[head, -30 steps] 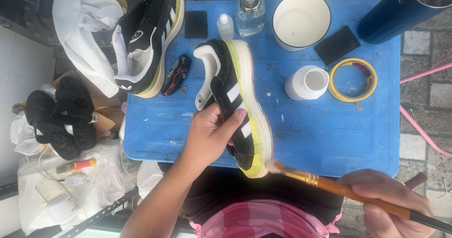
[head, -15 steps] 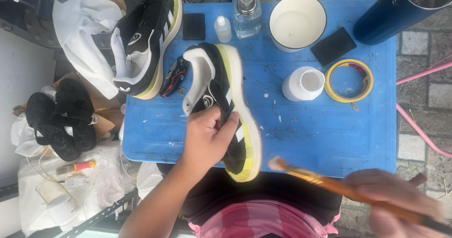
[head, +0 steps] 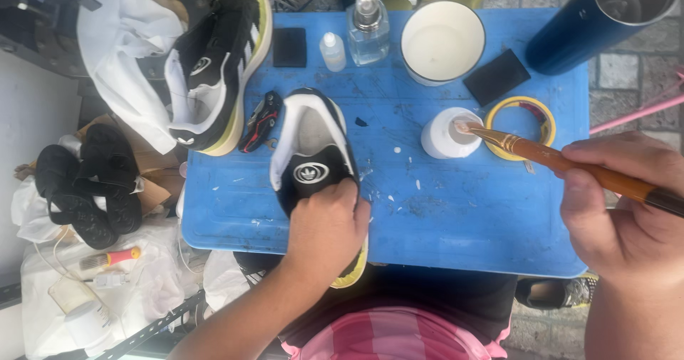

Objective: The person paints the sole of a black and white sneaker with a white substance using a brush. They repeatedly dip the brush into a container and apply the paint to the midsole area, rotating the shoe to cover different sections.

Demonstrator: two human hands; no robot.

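Since the earlier frames, the right hand [head: 627, 210] has swung its paintbrush [head: 563, 164] up and away from the shoe's sole, so the bristle tip now sits in the mouth of the small white jar [head: 445, 133], and the black sneaker [head: 313, 160] has been turned to show its open top instead of its side. The left hand [head: 324, 225] is closed over the sneaker's near end, pinning it on the blue tabletop [head: 456, 217]; the shoe's long axis runs away from the person, with the far end pointing at the back of the table. The brush lies slantwise, from the jar down-right into the right hand's closed fist. The sneaker sits left of the jar, well apart from the brush and nearer the left hand. The shoe's near end is hidden under the fingers, the brush handle is cut off at the frame edge, and the jar's contents cannot be made out.
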